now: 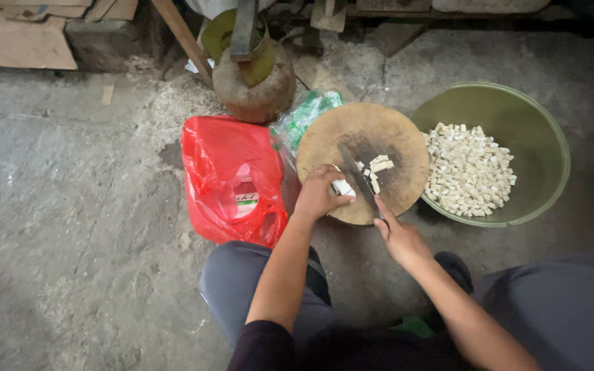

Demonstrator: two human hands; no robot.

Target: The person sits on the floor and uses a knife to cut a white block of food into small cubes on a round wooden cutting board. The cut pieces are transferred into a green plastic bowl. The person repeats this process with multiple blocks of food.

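A round wooden chopping block (372,130) lies on the concrete floor in front of me. My left hand (319,194) presses a pale white stick of food (343,187) onto its near edge. In my right hand (400,237) is a knife (357,175), gripped by the handle, with its dark blade lying across the block just right of the stick. A few cut white cubes (378,167) lie beyond the blade. To the right stands a green basin (537,137) holding many such white cubes (469,172).
A red plastic bag (232,178) lies left of the block, with a clear green-printed bag (307,113) behind it. A rusty round gas cylinder (252,86) stands at the back. Cardboard (18,38) and timber lie along the far edge. My knees are at the bottom.
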